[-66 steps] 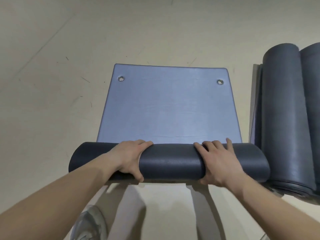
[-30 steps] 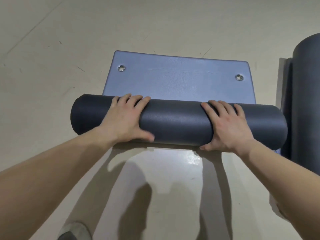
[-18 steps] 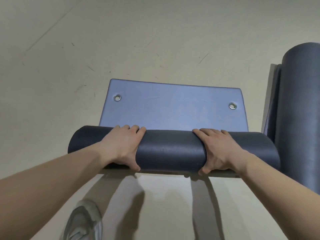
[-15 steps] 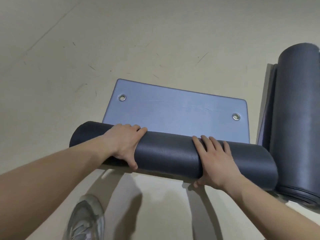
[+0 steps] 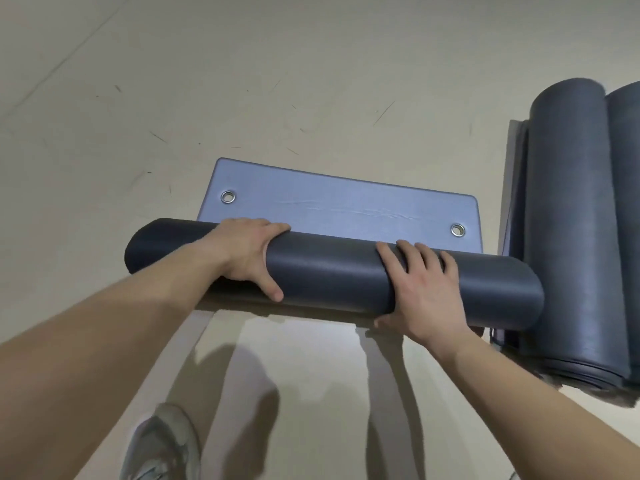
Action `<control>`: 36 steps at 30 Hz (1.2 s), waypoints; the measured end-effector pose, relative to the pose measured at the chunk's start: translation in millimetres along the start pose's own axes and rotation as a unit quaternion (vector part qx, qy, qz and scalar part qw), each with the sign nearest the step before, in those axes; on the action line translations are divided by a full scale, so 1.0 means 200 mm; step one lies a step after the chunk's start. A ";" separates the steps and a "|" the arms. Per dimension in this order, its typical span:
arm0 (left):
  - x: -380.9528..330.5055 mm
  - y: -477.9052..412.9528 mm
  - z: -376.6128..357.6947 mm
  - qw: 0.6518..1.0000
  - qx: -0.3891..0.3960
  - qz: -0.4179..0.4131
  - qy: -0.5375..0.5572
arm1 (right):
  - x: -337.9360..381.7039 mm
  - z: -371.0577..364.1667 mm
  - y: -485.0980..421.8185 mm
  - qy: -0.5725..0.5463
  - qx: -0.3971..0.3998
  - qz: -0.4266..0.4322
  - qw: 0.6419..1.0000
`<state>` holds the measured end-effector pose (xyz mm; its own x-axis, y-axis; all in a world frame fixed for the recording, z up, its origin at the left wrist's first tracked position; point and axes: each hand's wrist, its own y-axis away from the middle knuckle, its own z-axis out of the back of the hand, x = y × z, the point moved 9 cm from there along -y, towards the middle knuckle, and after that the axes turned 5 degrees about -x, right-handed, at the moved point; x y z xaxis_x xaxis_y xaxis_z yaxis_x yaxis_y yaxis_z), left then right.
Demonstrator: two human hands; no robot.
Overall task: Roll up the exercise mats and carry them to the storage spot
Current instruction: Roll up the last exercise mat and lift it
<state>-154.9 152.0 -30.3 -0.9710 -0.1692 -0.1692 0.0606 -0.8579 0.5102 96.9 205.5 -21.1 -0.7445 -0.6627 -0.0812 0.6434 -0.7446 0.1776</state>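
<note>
Head view, nearest first: grey shoe low on the beige floor. Next, left hand wrapped over the mat, fingers curled across its top, thumb down the near face; right hand laid on it too, fingers spread, thumb hooked under. Mat mostly rolled, lying crosswise on the floor; short flat end beyond, with two grommets. At right, rolled mats just beside its end.

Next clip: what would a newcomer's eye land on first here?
A dark half-rolled mat lies across the centre, gripped by the left hand and right hand. Beyond it, its unrolled end, with two metal eyelets, lies flat on the floor. Finished rolls lie at the right edge.
</note>
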 end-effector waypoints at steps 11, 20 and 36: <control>0.06 -0.26 0.16 0.996 -0.076 -0.003 -0.052 | -0.08 0.00 -0.38 0.032 0.023 0.032 0.999; 0.05 -0.12 -0.10 0.994 0.066 0.061 0.063 | -0.05 0.01 -0.47 0.032 0.139 0.146 0.979; -0.05 0.13 -0.16 0.986 -0.128 0.107 0.004 | 0.10 0.08 -0.60 -0.014 0.150 0.152 0.977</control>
<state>-137.4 116.3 -42.2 -0.9277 -0.3626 -0.0890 0.3212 -0.8966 0.3049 2.7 282.0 -29.1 -0.5343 -0.8440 0.0462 0.7578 -0.4541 0.4686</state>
